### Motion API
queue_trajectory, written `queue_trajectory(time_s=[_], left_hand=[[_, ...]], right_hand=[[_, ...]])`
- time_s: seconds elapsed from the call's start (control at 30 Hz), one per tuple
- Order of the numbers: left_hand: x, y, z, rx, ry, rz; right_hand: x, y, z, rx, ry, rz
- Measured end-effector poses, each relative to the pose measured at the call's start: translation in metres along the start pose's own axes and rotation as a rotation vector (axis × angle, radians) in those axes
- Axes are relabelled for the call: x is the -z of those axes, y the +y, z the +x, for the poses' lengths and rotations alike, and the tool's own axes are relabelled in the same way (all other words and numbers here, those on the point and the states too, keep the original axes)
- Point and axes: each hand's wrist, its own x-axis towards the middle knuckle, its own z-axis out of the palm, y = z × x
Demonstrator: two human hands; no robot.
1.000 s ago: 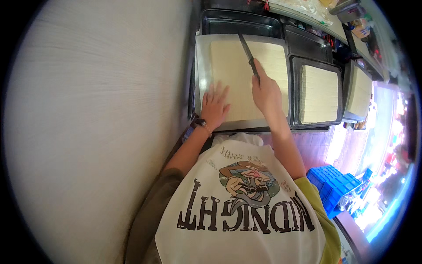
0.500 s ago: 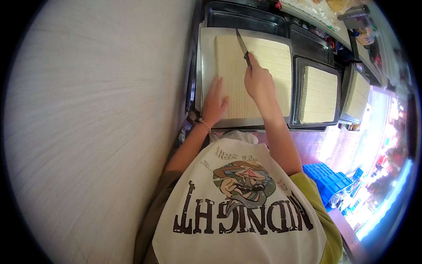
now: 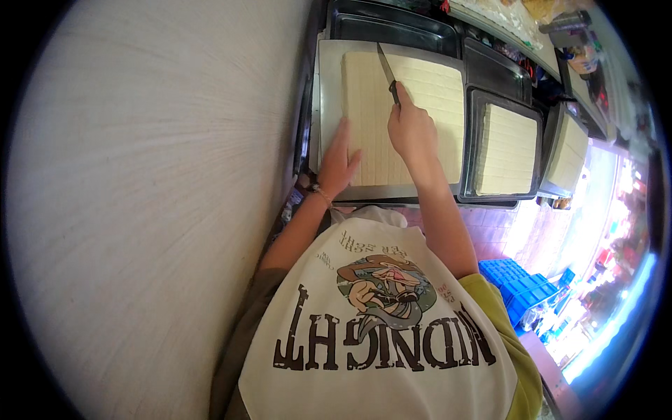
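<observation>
A large pale slab (image 3: 434, 105) scored into strips lies on a silver metal sheet (image 3: 329, 73) in front of me. My right hand (image 3: 413, 129) grips the black handle of a knife (image 3: 395, 87); its blade points away from me, over the slab toward the far edge. My left hand (image 3: 337, 157) rests at the slab's near-left side, fingers stretched out along it. Whether every fingertip touches the slab is unclear. To the right, a similar scored slab (image 3: 507, 148) lies in a dark tray (image 3: 479, 105).
Dark trays (image 3: 388, 26) stand behind the sheet, with another slab (image 3: 567, 147) on a tray at the right. A pale wall (image 3: 140, 175) runs along my left. A cluttered shelf (image 3: 511, 24) is at the back, blue crates (image 3: 525, 294) lower right.
The knife and my right hand have moved away from me and slightly left. My left hand's fingers, spread on the slab earlier, now lie closer together at its left side.
</observation>
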Motion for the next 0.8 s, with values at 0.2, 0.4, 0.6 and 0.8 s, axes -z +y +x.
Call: queue_trajectory(time_s=[0.2, 0.4, 0.6, 0.8], left_hand=[[-0.001, -0.005, 0.001, -0.003, 0.009, 0.010], [0.009, -0.016, 0.025, -0.004, 0.148, 0.011], [0.038, -0.023, 0.077, 0.141, 0.231, -0.062], [0.044, -0.009, 0.116, 0.142, 0.122, -0.121]], right_hand=[[0.000, 0.003, 0.000, -0.005, 0.012, 0.001], [-0.007, 0.016, -0.002, 0.021, 0.054, 0.070], [-0.009, 0.024, -0.005, 0.080, 0.083, 0.115], [-0.012, 0.030, -0.003, 0.071, 0.126, 0.234]])
